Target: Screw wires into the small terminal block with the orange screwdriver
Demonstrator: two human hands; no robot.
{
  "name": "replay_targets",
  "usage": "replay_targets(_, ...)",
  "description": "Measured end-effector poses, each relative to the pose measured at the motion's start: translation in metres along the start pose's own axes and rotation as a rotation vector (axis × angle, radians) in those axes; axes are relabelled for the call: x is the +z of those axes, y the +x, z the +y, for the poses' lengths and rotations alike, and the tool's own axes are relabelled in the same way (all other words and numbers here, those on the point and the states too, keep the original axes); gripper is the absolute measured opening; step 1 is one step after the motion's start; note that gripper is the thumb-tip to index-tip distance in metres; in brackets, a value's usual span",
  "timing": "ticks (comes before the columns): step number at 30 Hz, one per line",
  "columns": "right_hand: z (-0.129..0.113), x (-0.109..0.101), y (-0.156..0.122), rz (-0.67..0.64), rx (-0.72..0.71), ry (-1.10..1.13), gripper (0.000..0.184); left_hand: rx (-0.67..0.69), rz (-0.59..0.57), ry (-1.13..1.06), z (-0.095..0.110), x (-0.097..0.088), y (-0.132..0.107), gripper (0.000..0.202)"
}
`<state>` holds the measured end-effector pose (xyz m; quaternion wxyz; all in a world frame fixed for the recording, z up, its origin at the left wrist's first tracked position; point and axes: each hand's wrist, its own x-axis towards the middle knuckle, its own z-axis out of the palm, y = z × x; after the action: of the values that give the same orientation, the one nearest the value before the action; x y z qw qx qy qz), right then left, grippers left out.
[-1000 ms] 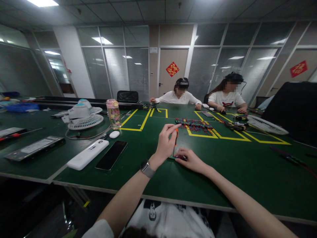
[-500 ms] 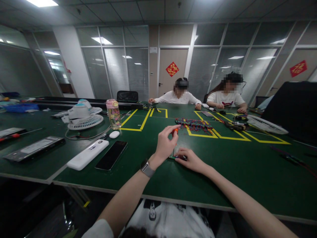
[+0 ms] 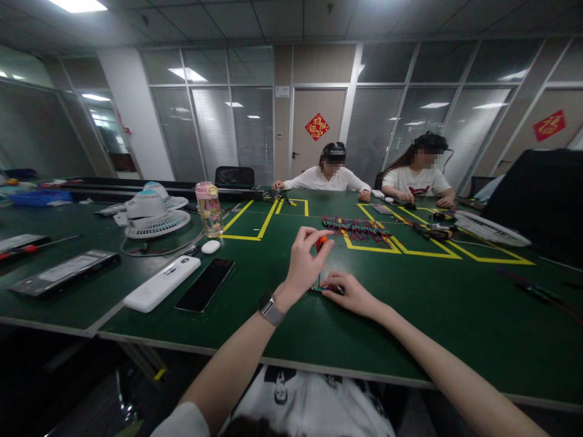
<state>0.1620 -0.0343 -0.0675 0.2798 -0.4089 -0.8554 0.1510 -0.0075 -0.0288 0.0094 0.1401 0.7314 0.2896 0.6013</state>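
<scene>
Screwdriver (image 3: 323,241) over green table (image 3: 423,309), glass partitions (image 3: 252,139)

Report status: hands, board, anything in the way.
Left hand around upright orange-handled screwdriver, grip unclear. Right hand at small green board, beneath screwdriver. No obstruction visible; wired bundle lies beyond.

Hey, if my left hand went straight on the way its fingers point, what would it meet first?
Probably the bundle of wires ahead of your left hand. Depth is hard to judge here, so the hand might pass above it.
</scene>
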Motion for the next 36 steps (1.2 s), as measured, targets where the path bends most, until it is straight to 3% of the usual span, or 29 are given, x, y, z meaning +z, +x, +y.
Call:
replay_targets(6, 0.0008, 0.0, 0.0001, -0.001, -0.011, 0.015, 0.02, 0.007, -0.07, -0.094, -0.0008, -0.0005, 0.0002, 0.032)
replay_targets(22, 0.0023, 0.0012, 0.0002, 0.004, -0.012, -0.01, 0.019, 0.039, -0.002, -0.01, -0.0003, 0.0006, 0.0, 0.017)
replay_targets(30, 0.0018, 0.0013, 0.0003, 0.003, -0.013, 0.005, 0.02, 0.02, -0.035, -0.107, -0.0017, -0.0003, -0.0005, 0.03)
replay_targets(36, 0.0015, 0.0011, 0.0, 0.003, -0.009, 0.015, 0.019, 0.025, -0.013, -0.065, -0.0014, 0.0002, -0.0006, 0.025)
